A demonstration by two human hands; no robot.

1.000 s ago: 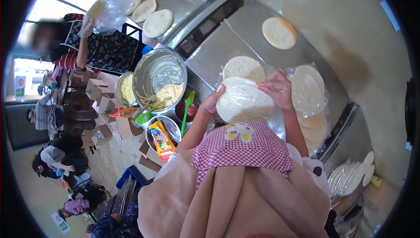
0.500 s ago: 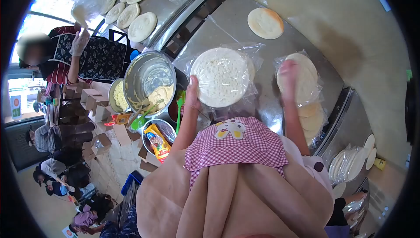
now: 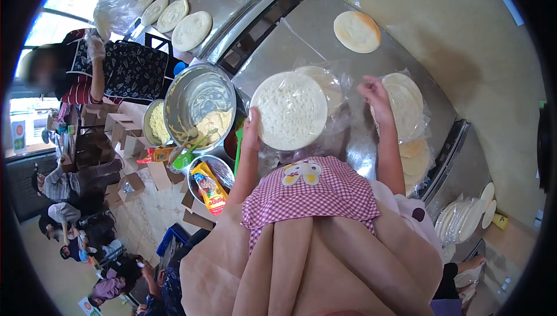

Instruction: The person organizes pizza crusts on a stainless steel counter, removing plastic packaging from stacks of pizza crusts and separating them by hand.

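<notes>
A round, dimpled flatbread [image 3: 291,112] is held at its left edge by my left hand [image 3: 251,133], thumb on top. Just behind it lies a clear plastic bag [image 3: 342,87] with another pale round [image 3: 322,87] showing through; how far the held bread sits inside the bag I cannot tell. My right hand [image 3: 377,98] is raised, fingers partly spread with nothing in them. It hovers beside a plastic-wrapped stack of flatbreads [image 3: 402,104] on the right of the metal table [image 3: 278,52].
A browned flatbread [image 3: 357,31] lies at the far end. To the left stand a large mixing bowl [image 3: 200,92] with creamy batter, a bowl of yellow crumbs [image 3: 158,123] and a pot holding a yellow packet [image 3: 209,191]. A co-worker in a patterned apron [image 3: 136,69] lifts a plastic bag [image 3: 119,5].
My right hand has moved off the wrapped stack, up and to the left. The held flatbread has shifted slightly left and nearer me, so more of the round behind it shows.
</notes>
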